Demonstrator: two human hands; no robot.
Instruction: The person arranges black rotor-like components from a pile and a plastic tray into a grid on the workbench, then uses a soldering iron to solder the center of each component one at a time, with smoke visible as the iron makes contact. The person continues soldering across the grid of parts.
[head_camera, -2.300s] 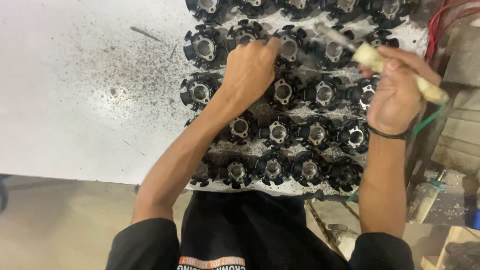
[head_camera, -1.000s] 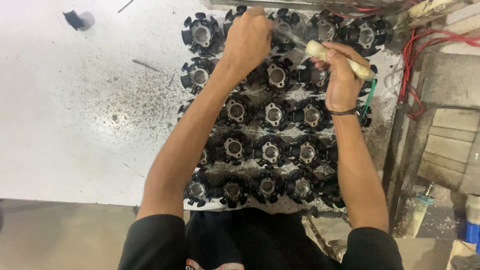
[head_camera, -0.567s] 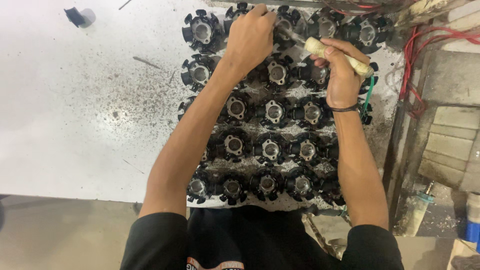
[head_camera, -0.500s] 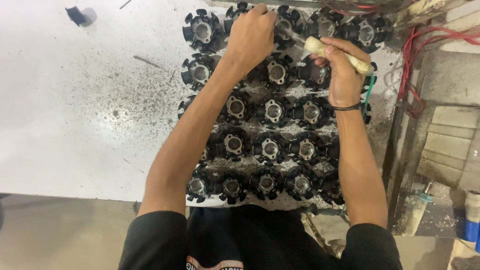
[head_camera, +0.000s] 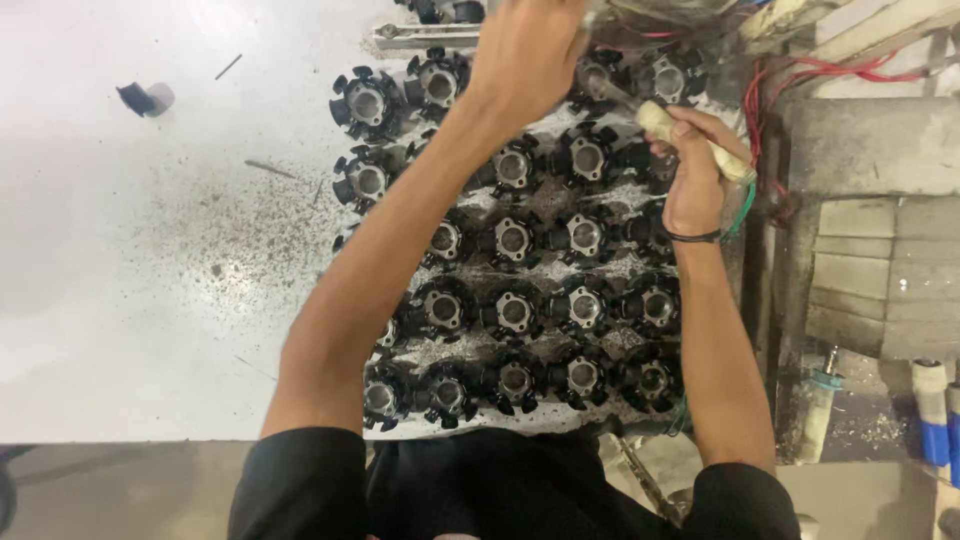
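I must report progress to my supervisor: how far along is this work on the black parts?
Done: cannot be judged; the black finned round parts with metal centres all look alike. In hand: the right hand grips a pale-handled tool, and the left hand reaches to the top row. Left: unclear.

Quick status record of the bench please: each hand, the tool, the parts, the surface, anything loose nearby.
left hand: stretched to the far rows of parts, motion-blurred; what the fingers grip cannot be told
right hand: closed around a pale tool handle
tool tip: hidden, points toward the left hand
parts: black finned round pieces with metal centres, set in rows
surface: white table, speckled with dark filings
loose items: small dark piece at far left; red wires at right
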